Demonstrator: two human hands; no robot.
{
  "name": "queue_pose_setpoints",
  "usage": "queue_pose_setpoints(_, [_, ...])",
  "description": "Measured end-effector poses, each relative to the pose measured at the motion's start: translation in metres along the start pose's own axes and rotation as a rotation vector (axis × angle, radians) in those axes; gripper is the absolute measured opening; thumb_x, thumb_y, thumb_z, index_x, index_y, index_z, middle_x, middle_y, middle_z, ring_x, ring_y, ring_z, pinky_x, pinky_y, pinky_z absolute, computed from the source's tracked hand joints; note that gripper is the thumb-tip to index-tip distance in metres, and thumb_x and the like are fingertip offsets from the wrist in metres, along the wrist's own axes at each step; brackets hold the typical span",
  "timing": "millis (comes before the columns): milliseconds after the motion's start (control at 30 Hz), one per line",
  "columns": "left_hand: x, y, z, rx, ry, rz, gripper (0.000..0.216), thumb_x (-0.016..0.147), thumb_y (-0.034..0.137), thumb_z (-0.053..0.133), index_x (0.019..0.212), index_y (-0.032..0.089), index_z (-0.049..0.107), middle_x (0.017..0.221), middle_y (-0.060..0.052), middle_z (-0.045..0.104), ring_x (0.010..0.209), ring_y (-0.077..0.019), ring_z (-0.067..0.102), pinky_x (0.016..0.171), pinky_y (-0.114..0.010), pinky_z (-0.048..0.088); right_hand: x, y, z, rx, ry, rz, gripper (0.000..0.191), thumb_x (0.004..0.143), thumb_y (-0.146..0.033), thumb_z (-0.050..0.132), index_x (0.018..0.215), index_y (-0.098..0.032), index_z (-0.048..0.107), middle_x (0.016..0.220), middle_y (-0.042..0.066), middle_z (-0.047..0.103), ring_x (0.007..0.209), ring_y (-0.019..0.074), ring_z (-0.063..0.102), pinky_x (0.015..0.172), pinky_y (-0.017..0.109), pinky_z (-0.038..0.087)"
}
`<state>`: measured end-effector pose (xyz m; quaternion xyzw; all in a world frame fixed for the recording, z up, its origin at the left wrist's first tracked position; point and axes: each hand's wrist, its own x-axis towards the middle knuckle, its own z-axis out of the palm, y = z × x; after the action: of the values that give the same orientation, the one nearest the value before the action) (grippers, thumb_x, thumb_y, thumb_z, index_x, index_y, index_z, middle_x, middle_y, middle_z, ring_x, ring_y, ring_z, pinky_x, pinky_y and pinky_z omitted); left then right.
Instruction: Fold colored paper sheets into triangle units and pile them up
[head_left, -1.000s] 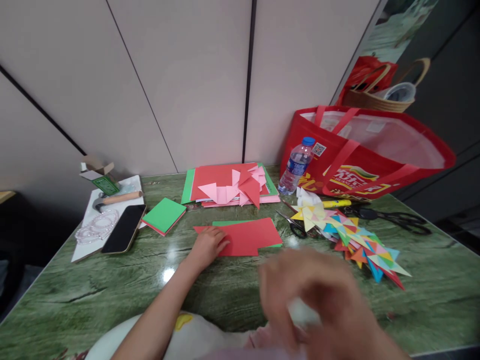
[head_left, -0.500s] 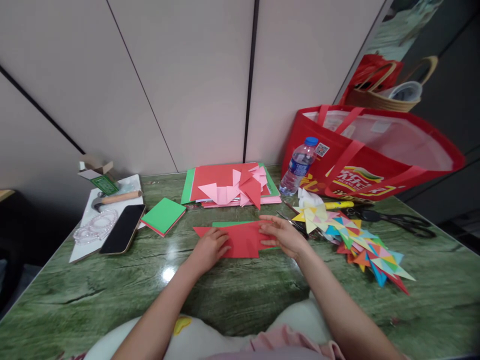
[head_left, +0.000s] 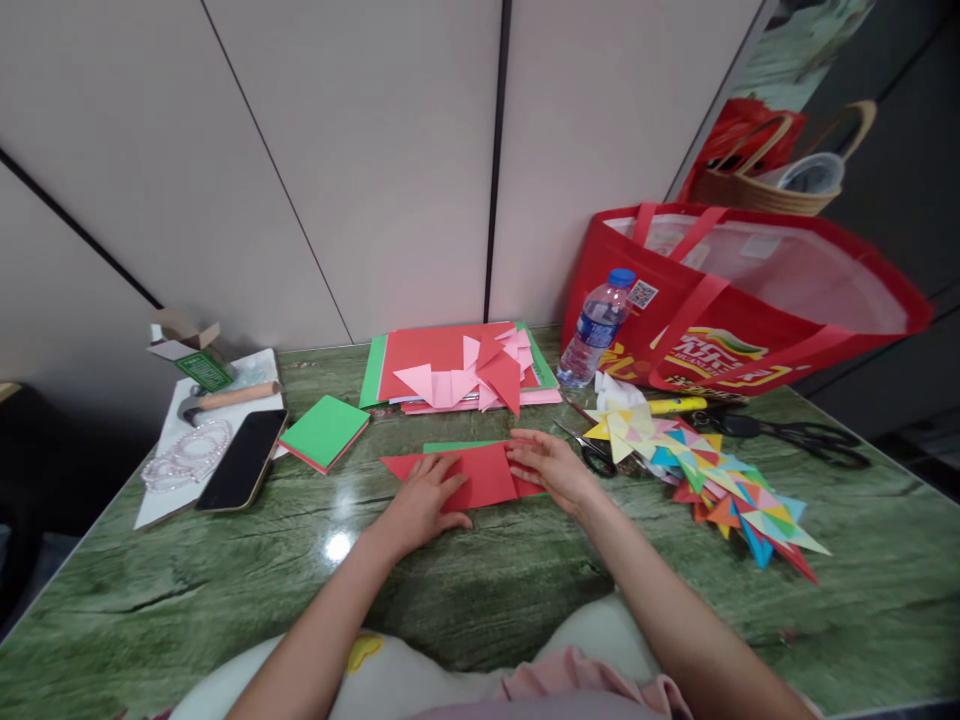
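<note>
Two hands on red paper – apparently a folding or lining-up step.
Your left hand lies spread over the folded red paper piece, unclenched, thumb off toward you; your right hand rests its extended fingers on the right part, also unclenched. The piece sits on the glossy, dark-veined green tabletop in front of you, partly over a flat green paper sheet. It looks smooth and matte, with a sharp point at the left and a stepped lower edge – the next move probably calls for squared edges and light, even pressure. Right of it lies a spiky, multicoloured folded-paper chain, all crisp triangles.
</note>
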<state>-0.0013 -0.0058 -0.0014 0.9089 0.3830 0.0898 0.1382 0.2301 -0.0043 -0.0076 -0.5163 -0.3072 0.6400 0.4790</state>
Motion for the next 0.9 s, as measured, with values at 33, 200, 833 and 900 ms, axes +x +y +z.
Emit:
queue_pose_setpoints(33, [0.0,-0.001,0.001,-0.002,0.004,-0.002,0.053,0.07,0.045,0.069,0.117,0.022,0.058,0.133,-0.013,0.048,0.121,-0.031,0.04,0.099,-0.052,0.039,0.002,0.003,0.0,-0.015,-0.005,-0.029,0.041,0.061,-0.017,0.072,0.099,-0.019,0.059,0.095,0.007,0.067,0.08,0.0158,0.066,0.074,0.032,0.055])
queue_pose_setpoints(200, [-0.001,-0.002,0.001,-0.019,0.015,-0.008,0.042,0.077,0.037,0.065,0.116,0.022,0.059,0.132,-0.012,0.049,0.119,-0.0284,0.042,0.099,-0.05,0.039,0.01,0.013,-0.001,-0.252,-0.063,-0.199,0.043,0.056,-0.018,0.071,0.099,-0.016,0.065,0.087,0.006,0.071,0.08,0.0184,0.066,0.08,0.037,0.052])
queue_pose_setpoints(833, [0.005,-0.011,0.01,-0.402,0.126,-0.14,0.078,0.064,0.031,0.077,0.132,0.025,0.039,0.125,-0.009,0.054,0.116,-0.0265,0.047,0.102,-0.051,0.034,0.001,0.012,0.008,-0.659,-0.319,-0.41,0.025,0.064,-0.016,0.066,0.088,-0.017,0.072,0.095,0.007,0.069,0.081,0.0174,0.061,0.077,0.034,0.05])
queue_pose_setpoints(900, [0.006,-0.013,0.009,-0.504,0.138,-0.195,0.074,0.069,0.034,0.072,0.134,0.023,0.037,0.12,-0.01,0.056,0.112,-0.0249,0.05,0.098,-0.047,0.038,-0.001,0.009,0.009,-0.674,-0.351,-0.434,0.025,0.063,-0.014,0.066,0.088,-0.017,0.071,0.097,0.008,0.068,0.084,0.018,0.061,0.08,0.034,0.049])
